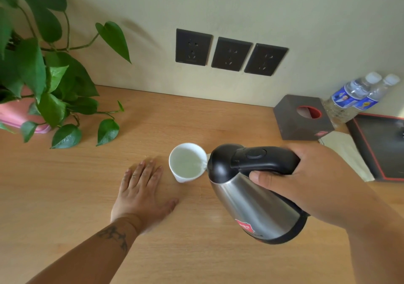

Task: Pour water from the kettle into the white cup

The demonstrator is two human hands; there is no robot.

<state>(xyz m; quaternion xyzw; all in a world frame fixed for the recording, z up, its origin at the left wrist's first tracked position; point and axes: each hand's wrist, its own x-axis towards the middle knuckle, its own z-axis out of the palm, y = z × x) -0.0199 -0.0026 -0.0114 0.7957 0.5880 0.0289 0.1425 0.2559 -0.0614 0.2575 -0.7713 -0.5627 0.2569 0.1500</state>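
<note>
A white cup [187, 162] stands upright on the wooden table [65, 185], holding clear water. A steel kettle [253, 198] with a black lid and handle is tilted left, its spout over the cup's right rim, and a thin stream of water runs into the cup. My right hand [306, 174] is closed around the kettle's black handle. My left hand [143, 187] lies flat on the table just left of the cup, fingers spread, not touching it.
A leafy green plant [43, 76] in a pink pot [17, 113] stands at the back left. Three dark wall sockets [229, 53] sit behind the cup. At the back right are a dark tissue box [301, 120], two water bottles [358, 96] and a black tray [380, 144].
</note>
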